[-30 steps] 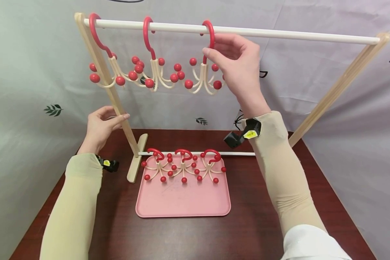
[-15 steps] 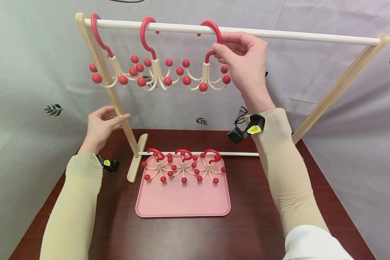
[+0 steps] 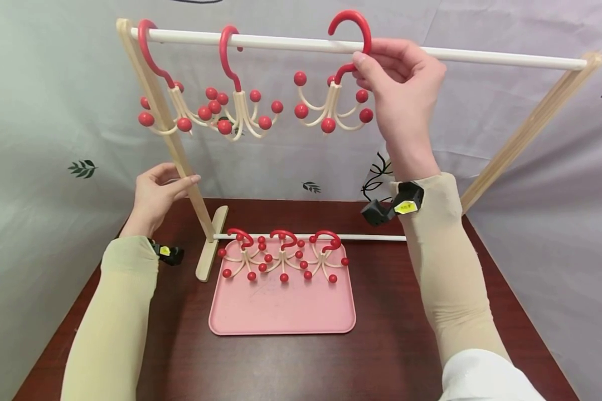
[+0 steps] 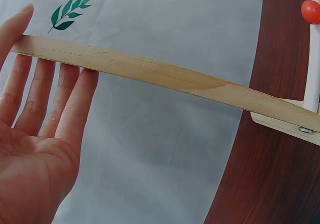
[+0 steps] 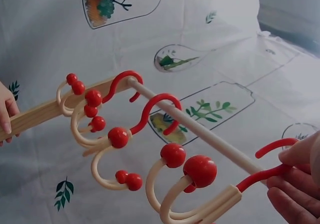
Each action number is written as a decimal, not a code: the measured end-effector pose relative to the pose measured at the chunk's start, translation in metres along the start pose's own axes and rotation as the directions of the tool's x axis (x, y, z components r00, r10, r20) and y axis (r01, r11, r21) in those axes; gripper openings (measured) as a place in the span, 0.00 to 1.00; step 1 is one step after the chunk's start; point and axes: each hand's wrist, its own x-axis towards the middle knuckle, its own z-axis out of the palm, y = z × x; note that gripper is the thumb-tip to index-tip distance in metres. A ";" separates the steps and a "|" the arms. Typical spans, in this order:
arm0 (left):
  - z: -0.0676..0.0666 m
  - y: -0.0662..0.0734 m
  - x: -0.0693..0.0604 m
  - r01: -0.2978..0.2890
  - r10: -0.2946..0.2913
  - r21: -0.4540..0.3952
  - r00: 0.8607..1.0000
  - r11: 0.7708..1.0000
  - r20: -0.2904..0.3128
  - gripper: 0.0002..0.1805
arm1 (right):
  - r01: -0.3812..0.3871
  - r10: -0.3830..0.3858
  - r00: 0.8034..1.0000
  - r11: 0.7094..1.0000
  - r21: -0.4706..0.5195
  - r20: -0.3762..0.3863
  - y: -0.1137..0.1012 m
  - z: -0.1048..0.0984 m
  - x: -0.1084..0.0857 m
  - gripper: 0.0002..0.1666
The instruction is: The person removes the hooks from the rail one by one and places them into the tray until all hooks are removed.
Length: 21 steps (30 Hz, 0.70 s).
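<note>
My right hand [image 3: 408, 83] pinches the red hook of a multi-arm hanger [image 3: 333, 103], whose pale curved arms end in red balls. The hook's tip stands above the white rod [image 3: 281, 43]; in the right wrist view, too, the hook [image 5: 275, 145] is off the rod. My left hand [image 3: 155, 192] holds the rack's left wooden upright [image 4: 150, 73] between thumb and fingers. Two like hangers, an outer one [image 3: 142, 47] and an inner one [image 3: 224, 55], hang on the rod's left part.
A pink tray [image 3: 281, 312] lies on the dark table [image 3: 261, 367], with several hangers in a row along its far side. The right upright [image 3: 537, 122] stands far right. A lower white rod [image 3: 371, 237] runs behind the tray. Patterned cloth [image 3: 291, 167] hangs at the back.
The right hand has moved right and up, lifting the third hanger's hook off the rod. The two other hangers swing slightly. The left hand stays put.
</note>
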 end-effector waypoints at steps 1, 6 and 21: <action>0.000 0.000 0.000 0.000 0.000 0.000 1.000 1.000 0.000 0.28 | 0.010 -0.010 1.000 1.000 -0.001 -0.001 -0.001 -0.001 -0.001 0.09; 0.001 0.002 0.000 -0.002 0.002 0.008 1.000 1.000 -0.006 0.26 | 0.041 -0.041 0.999 0.999 -0.012 0.012 0.002 -0.009 -0.007 0.10; 0.001 0.005 -0.001 0.001 -0.001 -0.009 1.000 1.000 -0.004 0.22 | -0.010 0.023 0.991 0.995 -0.099 0.134 0.027 -0.023 -0.058 0.11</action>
